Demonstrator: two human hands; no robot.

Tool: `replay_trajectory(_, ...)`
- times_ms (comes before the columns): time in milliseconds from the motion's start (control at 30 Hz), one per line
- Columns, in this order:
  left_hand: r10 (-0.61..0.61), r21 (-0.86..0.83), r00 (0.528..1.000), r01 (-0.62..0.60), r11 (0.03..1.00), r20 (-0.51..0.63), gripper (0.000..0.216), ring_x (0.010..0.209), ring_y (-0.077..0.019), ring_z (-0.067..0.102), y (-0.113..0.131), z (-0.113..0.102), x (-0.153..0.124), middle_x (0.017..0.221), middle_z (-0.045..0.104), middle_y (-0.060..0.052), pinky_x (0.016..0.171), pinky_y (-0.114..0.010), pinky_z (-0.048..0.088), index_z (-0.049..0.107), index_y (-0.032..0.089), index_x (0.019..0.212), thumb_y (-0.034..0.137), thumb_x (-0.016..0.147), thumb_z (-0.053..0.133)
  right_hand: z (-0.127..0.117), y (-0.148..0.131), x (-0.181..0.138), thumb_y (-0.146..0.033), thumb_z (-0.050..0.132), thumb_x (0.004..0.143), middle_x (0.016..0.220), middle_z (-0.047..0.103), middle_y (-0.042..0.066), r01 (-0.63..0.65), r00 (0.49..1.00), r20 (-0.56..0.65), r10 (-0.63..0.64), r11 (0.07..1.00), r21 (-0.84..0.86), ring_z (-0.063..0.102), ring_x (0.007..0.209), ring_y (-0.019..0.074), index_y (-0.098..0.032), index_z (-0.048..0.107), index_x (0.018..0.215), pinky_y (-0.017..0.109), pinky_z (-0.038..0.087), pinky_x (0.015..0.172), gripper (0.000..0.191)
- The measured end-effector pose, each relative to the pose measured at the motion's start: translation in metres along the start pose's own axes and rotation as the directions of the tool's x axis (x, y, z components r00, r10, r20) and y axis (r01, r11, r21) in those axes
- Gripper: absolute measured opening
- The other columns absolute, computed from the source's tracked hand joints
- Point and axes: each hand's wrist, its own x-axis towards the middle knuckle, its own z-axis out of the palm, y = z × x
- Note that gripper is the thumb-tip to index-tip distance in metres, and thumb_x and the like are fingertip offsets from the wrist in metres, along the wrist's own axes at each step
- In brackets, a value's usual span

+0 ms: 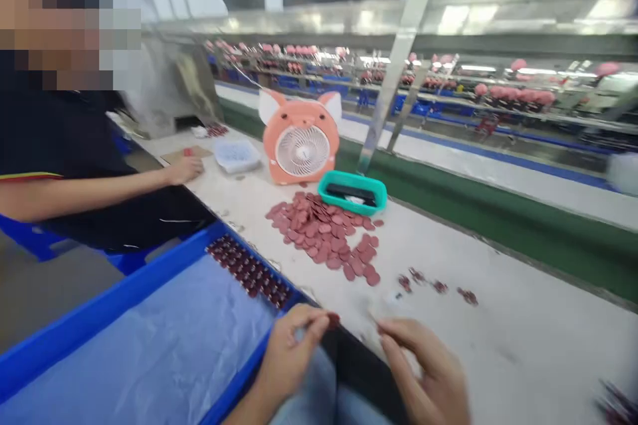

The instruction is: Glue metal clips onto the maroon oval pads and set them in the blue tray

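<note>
Dark red piece [333,321], lower centre, pinched in the left hand [292,348]!
It pokes rightward, long axis blurred; the right hand's [431,368] grip, can't tell; pale worktop [538,319] alongside, pink round things [528,94] across the room, upper right.

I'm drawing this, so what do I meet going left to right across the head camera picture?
The other person's hand → the pale tub → the left hand → the dark red piece it pinches → the right hand → the blurry dark pieces in the bottom right corner.
</note>
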Motion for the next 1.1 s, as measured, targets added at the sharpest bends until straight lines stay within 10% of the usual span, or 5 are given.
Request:
replay_trajectory(533, -0.515, -0.724, 0.737, 0.628, 0.285, 0.437, 0.053, 0.062, -0.0186, 0.069, 0.027, 0.011, -0.031, 0.073, 0.074, -0.007, 0.05, -0.023, 0.051, 0.079, 0.02, 0.087, 0.06, 0.053, 0.089, 0.031, -0.011, -0.003, -0.042, 0.078, 0.08, 0.073, 0.073, 0.005, -0.599, 0.799, 0.4, 0.448, 0.644, 0.476, 0.064, 0.061, 0.0144, -0.019, 0.077, 0.085, 0.024, 0.05, 0.057, 0.024)
replay_trajectory(700, -0.248, -0.59, 0.958, 0.117, 0.799, -0.145, 0.055, 0.083, -0.0259, 0.074, 0.012, 0.019, -0.036, 0.095, 0.079, -0.007, 0.071, -0.032, 0.061, 0.08, 0.032, 0.102, 0.034, 0.05, 0.098, 0.05, -0.007, -0.016, -0.046, 0.085, 0.073, 0.065, 0.07, 0.003, -0.629, 0.738, 0.327, 0.59, 0.428, 0.649, 0.055, 0.052, 0.0112, -0.018, 0.073, 0.083, 0.022, 0.044, 0.048, 0.032)
replay_trajectory(833, 0.19, -0.213, 0.917, -0.276, 0.937, -0.351, 0.034, 0.08, -0.0232, 0.075, 0.007, 0.013, -0.032, 0.093, 0.081, -0.006, 0.074, -0.032, 0.062, 0.079, 0.036, 0.107, 0.031, 0.074, 0.085, 0.071, -0.017, -0.025, -0.047, 0.087, 0.071, 0.061, 0.065, 0.0, -0.666, 0.659, 0.439, 0.61, 0.204, 0.717, 0.052, 0.05, 0.0091, -0.018, 0.07, 0.08, 0.022, 0.044, 0.053, 0.035)
replay_trajectory(933, 0.228, -0.185, 0.926, -0.291, 0.939, -0.302, 0.039, 0.081, -0.0251, 0.077, 0.011, 0.006, -0.031, 0.094, 0.083, -0.007, 0.076, -0.035, 0.063, 0.078, 0.037, 0.11, 0.022, 0.074, 0.084, 0.07, -0.014, -0.032, -0.053, 0.082, 0.074, 0.062, 0.064, 0.001, -0.664, 0.713, 0.413, 0.567, 0.358, 0.656, 0.056, 0.055, 0.0131, -0.019, 0.068, 0.075, 0.026, 0.047, 0.058, 0.036)
replay_trajectory(1100, -0.328, -0.547, 0.893, 0.116, 0.829, -0.309, 0.026, 0.074, -0.0264, 0.077, 0.02, 0.002, -0.029, 0.085, 0.083, -0.006, 0.069, -0.033, 0.064, 0.083, 0.031, 0.088, 0.034, 0.063, 0.091, 0.025, 0.032, -0.033, -0.045, 0.069, 0.087, 0.093, 0.065, 0.008, -0.367, 0.855, -0.403, 0.327, 0.93, -0.022, 0.06, 0.085, 0.0236, -0.02, 0.065, 0.1, 0.041, 0.047, 0.085, 0.028)
